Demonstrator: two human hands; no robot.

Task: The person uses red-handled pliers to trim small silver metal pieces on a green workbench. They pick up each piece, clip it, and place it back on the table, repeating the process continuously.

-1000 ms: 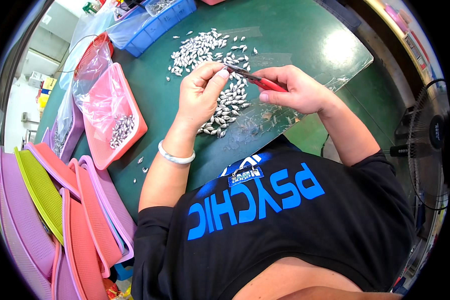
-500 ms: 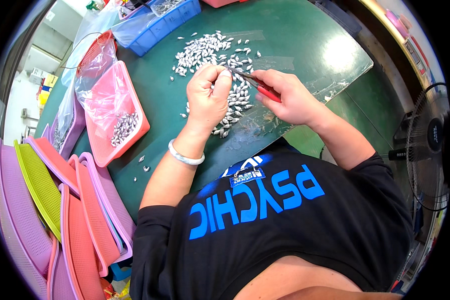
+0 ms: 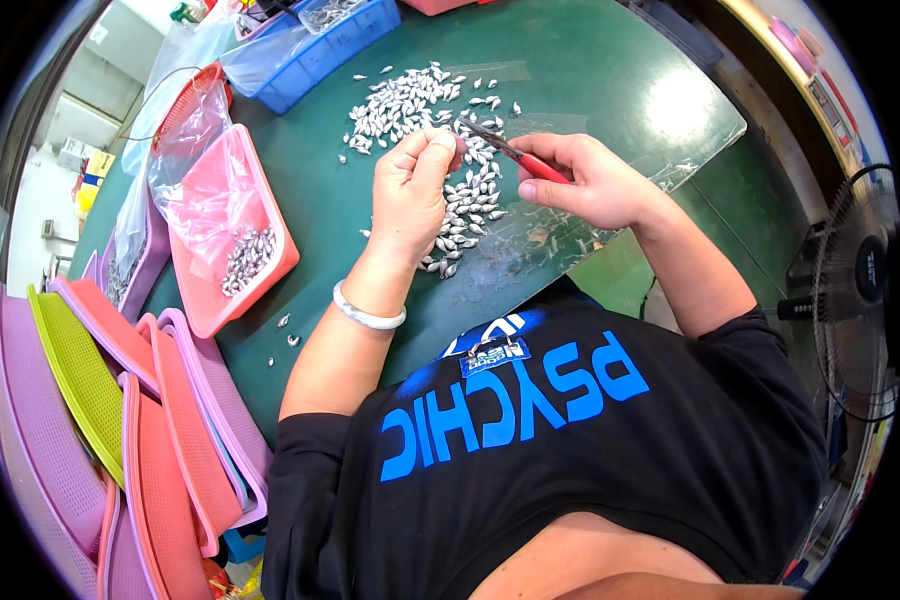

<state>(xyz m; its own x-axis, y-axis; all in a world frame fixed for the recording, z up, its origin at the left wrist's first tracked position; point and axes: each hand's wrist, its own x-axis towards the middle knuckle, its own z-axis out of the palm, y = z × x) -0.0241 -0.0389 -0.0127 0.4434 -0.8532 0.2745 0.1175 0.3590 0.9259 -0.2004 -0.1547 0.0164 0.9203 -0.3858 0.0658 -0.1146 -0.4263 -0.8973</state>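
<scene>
My right hand (image 3: pixel 595 182) is closed round the red handles of a pair of pliers (image 3: pixel 536 166). Their dark jaws point up and left, just beside the fingertips of my left hand (image 3: pixel 408 190). That hand is held in a pinch, thumb against the forefinger; whatever lies between the fingers is too small or hidden to make out. Beneath and beyond both hands, many small silver teardrop-shaped metal pieces (image 3: pixel 402 108) are spread on the green table (image 3: pixel 590 60). More of them trail down between my hands toward the near edge.
To the left, a pink basket (image 3: pixel 282 235) holds silver pieces and a clear plastic bag. A blue crate (image 3: pixel 325 55) stands at the back. Stacked purple, green and pink baskets (image 3: pixel 165 460) fill the lower left. A black fan (image 3: pixel 855 285) stands at the right.
The plier jaws have drawn slightly away from my left thumb. My right hand has turned a little and shifted right, while the left thumb has rolled a little over the fingers.
</scene>
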